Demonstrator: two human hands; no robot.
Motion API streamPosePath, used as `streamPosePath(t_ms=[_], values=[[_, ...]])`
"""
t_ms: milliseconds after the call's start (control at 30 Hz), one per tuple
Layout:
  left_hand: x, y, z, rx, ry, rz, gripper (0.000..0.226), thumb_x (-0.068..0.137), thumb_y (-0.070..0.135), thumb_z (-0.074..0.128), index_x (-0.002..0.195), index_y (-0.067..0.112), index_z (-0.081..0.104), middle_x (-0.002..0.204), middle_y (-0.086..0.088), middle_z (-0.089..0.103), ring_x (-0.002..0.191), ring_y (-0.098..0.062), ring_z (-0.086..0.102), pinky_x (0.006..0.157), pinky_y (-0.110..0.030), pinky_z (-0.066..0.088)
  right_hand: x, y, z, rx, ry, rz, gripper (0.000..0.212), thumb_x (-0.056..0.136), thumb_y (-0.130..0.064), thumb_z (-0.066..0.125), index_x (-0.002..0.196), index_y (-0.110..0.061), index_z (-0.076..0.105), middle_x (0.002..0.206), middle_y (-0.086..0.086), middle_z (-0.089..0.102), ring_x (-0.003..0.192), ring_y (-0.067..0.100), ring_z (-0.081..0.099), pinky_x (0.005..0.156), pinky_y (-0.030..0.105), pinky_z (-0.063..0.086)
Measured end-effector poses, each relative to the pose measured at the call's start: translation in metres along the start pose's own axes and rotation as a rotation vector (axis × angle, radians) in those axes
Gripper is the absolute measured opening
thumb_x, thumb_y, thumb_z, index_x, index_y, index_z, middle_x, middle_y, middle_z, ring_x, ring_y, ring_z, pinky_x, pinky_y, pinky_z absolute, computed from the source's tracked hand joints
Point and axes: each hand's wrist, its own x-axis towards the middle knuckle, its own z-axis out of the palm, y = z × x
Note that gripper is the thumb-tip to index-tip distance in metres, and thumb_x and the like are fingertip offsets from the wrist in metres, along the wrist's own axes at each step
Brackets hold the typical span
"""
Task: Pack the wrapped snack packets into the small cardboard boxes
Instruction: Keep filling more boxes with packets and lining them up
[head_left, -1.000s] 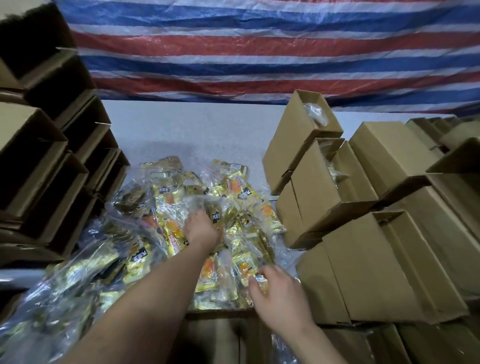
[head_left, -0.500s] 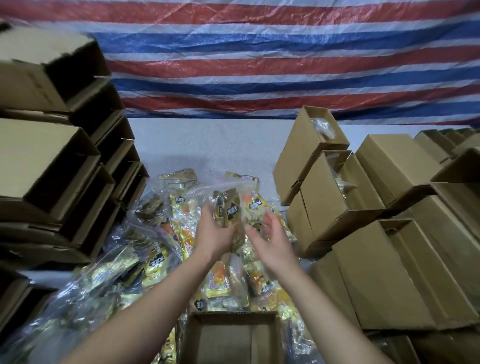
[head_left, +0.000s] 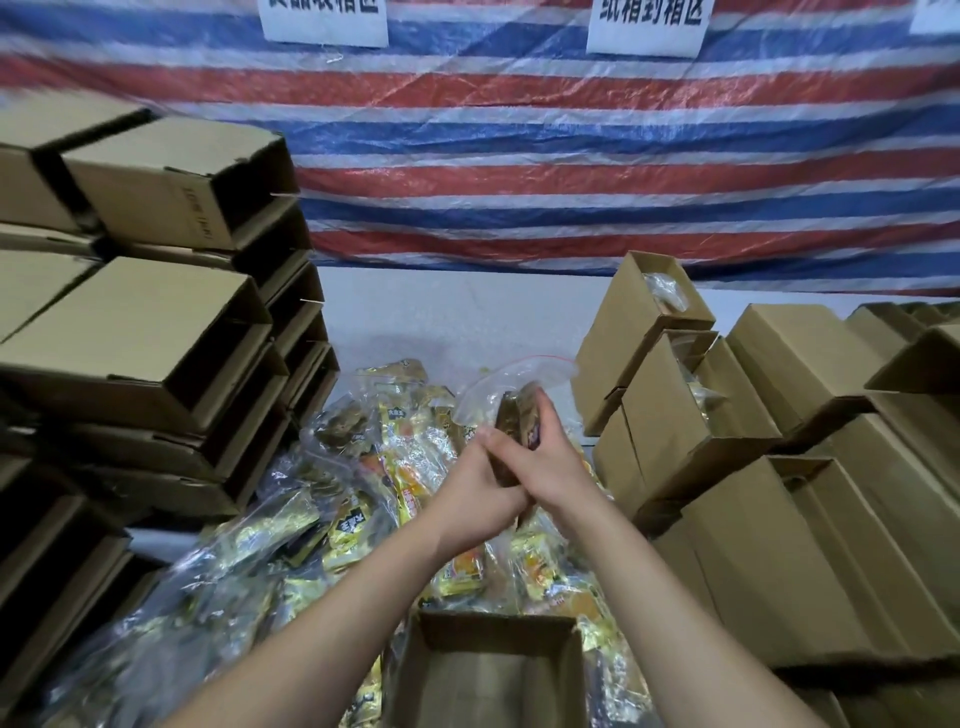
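Here both hands, left hand (head_left: 475, 491) and right hand (head_left: 550, 470), grip a light, crinkly, slippery clear-bagged dark snack packet (head_left: 517, 415), fingers closed around its lower end.

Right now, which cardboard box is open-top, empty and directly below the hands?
The open box at the bottom centre, mouth up with bare inside. Boxes stacked at left lie on their sides; those at right lean and some already hold packets.
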Motion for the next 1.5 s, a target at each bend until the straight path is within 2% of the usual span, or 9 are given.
streamPosePath(t_ms=[67,167,300,500,633,900,1200,1367,1500], values=[[-0.005,0.003,0.004,0.030,-0.009,0.057,0.051,0.077,-0.002,0.058,0.126,0.014,0.054,0.100,0.012,0.070,0.097,-0.005,0.068,0.078,-0.021,0.055,-0.007,0.001,0.003,0.034,0.008,-0.014,0.075,0.079,-0.044,0.080,0.138,-0.045,0.034,0.111,-0.045,0.054,0.101,-0.018,0.056,0.088,0.010,0.043],[-0.010,0.002,0.008,0.401,0.046,0.057,0.058,0.074,0.024,0.061,0.131,0.020,0.053,0.114,-0.005,0.058,0.113,-0.023,0.055,0.096,-0.041,0.051,-0.015,0.011,0.004,0.117,0.067,0.022,0.057,0.068,-0.055,0.076,0.117,-0.034,0.056,0.100,-0.025,0.070,0.099,-0.003,0.067,0.088,0.025,0.051],[-0.020,0.007,0.001,0.617,-0.059,-0.020,0.077,0.074,0.049,0.067,0.144,0.030,0.044,0.138,0.003,0.040,0.131,-0.014,0.033,0.113,-0.032,0.031,-0.027,0.017,-0.006,0.162,0.145,0.056,0.046,0.063,-0.058,0.069,0.104,-0.039,0.064,0.102,-0.011,0.072,0.084,0.006,0.069,0.075,0.032,0.053],[-0.058,-0.013,-0.045,0.436,-0.146,-0.264,0.050,0.098,0.051,0.051,0.141,0.027,0.052,0.130,0.017,0.055,0.117,0.001,0.053,0.087,-0.002,0.037,-0.043,0.014,-0.048,-0.106,0.002,-0.005,0.068,0.081,-0.048,0.074,0.140,-0.025,0.050,0.142,-0.014,0.051,0.128,0.011,0.053,0.110,0.035,0.040],[-0.098,-0.066,-0.068,0.620,-0.163,-0.376,0.051,0.102,0.049,0.046,0.146,0.024,0.046,0.140,0.007,0.055,0.120,-0.004,0.053,0.099,-0.018,0.043,-0.067,0.014,-0.049,-0.619,-0.299,-0.104,0.088,0.079,-0.062,0.070,0.152,-0.035,0.030,0.137,-0.024,0.039,0.120,-0.008,0.038,0.098,0.007,0.029],[-0.143,-0.139,-0.052,0.575,-0.114,-0.552,0.054,0.104,0.056,0.023,0.151,0.033,0.037,0.157,0.003,0.039,0.141,-0.013,0.037,0.117,-0.031,0.025,-0.095,0.039,0.022,-1.140,-0.924,-0.016,0.044,0.088,-0.055,0.056,0.131,-0.046,0.052,0.134,0.000,0.060,0.118,0.025,0.057,0.093,0.034,0.045],[-0.143,-0.145,-0.040,0.596,-0.026,-0.473,0.030,0.107,0.047,0.027,0.101,0.041,0.055,0.099,0.017,0.061,0.094,-0.002,0.057,0.074,-0.011,0.036,-0.080,0.107,0.078,-1.345,-1.024,0.239,0.056,0.096,-0.045,0.047,0.141,-0.014,0.047,0.134,0.013,0.059,0.114,0.035,0.059,0.096,0.041,0.049],[-0.143,-0.145,-0.040,0.633,-0.036,-0.409,0.040,0.107,0.045,0.026,0.119,0.027,0.059,0.111,0.007,0.065,0.100,-0.009,0.057,0.084,-0.026,0.041,-0.086,0.161,0.068,-1.431,-0.871,0.150,0.062,0.096,-0.036,0.058,0.150,-0.023,0.030,0.136,0.013,0.053,0.119,0.037,0.057,0.098,0.044,0.049],[-0.145,-0.144,-0.039,0.625,-0.012,-0.416,0.040,0.108,0.043,0.026,0.117,0.024,0.060,0.109,0.004,0.066,0.098,-0.010,0.059,0.085,-0.027,0.043,-0.081,0.158,0.061,-1.026,-0.788,0.349,0.075,0.084,-0.052,0.068,0.148,-0.025,0.040,0.140,0.001,0.055,0.122,0.025,0.056,0.103,0.033,0.046]])
